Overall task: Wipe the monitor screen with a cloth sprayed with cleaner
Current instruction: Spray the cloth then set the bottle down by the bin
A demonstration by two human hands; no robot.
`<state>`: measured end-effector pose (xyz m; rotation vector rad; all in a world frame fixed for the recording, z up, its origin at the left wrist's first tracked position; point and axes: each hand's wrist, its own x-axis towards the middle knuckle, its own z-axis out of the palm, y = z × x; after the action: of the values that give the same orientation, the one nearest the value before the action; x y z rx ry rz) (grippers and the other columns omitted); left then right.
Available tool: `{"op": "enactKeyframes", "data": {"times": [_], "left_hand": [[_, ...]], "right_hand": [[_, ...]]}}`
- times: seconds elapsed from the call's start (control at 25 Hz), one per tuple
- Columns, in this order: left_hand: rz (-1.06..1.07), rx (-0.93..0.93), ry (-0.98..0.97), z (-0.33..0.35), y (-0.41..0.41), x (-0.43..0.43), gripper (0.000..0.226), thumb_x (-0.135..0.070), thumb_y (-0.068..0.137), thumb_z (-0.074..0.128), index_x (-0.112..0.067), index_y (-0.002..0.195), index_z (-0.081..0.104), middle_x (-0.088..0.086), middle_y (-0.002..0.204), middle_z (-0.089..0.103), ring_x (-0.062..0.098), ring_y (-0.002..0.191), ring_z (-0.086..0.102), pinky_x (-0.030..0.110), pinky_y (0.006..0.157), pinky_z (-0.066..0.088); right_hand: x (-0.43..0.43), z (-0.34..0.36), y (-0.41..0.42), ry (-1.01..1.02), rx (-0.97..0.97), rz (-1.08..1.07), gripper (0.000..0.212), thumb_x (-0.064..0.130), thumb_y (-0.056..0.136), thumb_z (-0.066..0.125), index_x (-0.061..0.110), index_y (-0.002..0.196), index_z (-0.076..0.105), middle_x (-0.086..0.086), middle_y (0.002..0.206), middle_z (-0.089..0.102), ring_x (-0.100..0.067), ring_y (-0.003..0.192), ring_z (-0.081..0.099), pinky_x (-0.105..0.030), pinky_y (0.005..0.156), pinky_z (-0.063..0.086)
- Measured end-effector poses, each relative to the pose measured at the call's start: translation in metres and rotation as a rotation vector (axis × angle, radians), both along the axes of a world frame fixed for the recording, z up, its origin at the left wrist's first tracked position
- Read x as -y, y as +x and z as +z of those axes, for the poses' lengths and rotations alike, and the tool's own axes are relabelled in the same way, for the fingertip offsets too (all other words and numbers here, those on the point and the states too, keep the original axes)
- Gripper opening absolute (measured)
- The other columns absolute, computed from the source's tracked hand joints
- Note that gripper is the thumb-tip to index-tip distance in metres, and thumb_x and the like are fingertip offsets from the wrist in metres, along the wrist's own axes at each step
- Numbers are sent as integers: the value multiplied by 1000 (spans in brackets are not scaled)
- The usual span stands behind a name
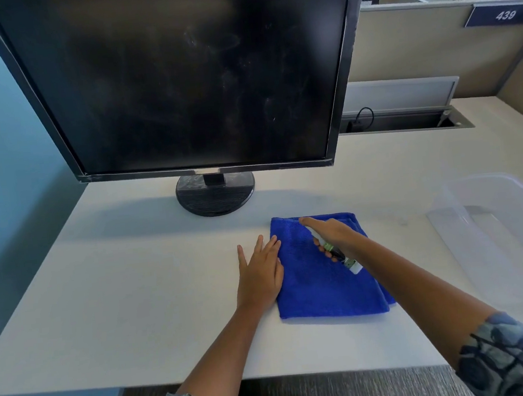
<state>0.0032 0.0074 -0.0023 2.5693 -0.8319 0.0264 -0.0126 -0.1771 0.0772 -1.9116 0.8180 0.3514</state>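
A black monitor [183, 77] with a dusty, smeared dark screen stands on a round base [215, 196] at the back of the white desk [118, 293]. In front of it, a folded blue cloth [325, 291] lies flat on the desk. My left hand [260, 272] rests palm down, fingers spread, on the cloth's left edge. My right hand [331, 232] hovers over the cloth, gripping a small spray bottle [345, 260] with a white body and green label. Its index finger stretches over the bottle's top, pointing toward the cloth's far end.
A clear plastic bin [512, 229] sits on the desk at the right. Behind the monitor, an open cable tray [407, 121] with a cord is recessed in the desk. A blue wall stands left, and beige partitions with a "439" sign [505, 14] stand at the back right.
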Motion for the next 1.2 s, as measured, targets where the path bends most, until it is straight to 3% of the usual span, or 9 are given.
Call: {"op": "enactKeyframes", "data": {"times": [0.28,0.6,0.88,1.08,1.2], "left_hand": [[5,3,0,-1,0,0,43,-22,99,31,-17,141,37,-3,151,35,20,143,21,50,115,-5],[2,-1,7,0,0,0,43,-24,100,30,-18,142,35,-2,152,34,20,143,20,49,115,-5],[-7,1,1,1,-1,-1,43,-22,100,29,-17,142,35,-2,151,34,19,144,20,50,116,-3],[-8,2,6,0,-1,0,43,-22,100,29,-17,142,35,-3,151,34,18,144,20,50,116,-2],[-9,3,8,0,-1,0,43,-22,100,29,-17,142,35,-2,152,34,19,144,20,50,116,-1]], "right_hand": [[-5,-10,9,-176,1,57,47,50,82,40,13,55,50,2,42,51,-13,34,44,-17,38,40],[1,-8,2,-155,23,53,46,49,80,42,12,53,48,-2,48,52,-15,34,43,-19,39,39],[0,-3,-21,76,-211,172,66,75,80,41,13,58,51,-3,50,53,-17,39,47,-21,42,41],[9,-2,-34,453,-247,103,48,54,88,47,10,69,52,-8,61,55,-22,52,52,-31,57,48],[11,-2,-41,469,-231,43,51,57,88,49,10,68,52,-8,61,54,-22,52,52,-32,57,50]]}}
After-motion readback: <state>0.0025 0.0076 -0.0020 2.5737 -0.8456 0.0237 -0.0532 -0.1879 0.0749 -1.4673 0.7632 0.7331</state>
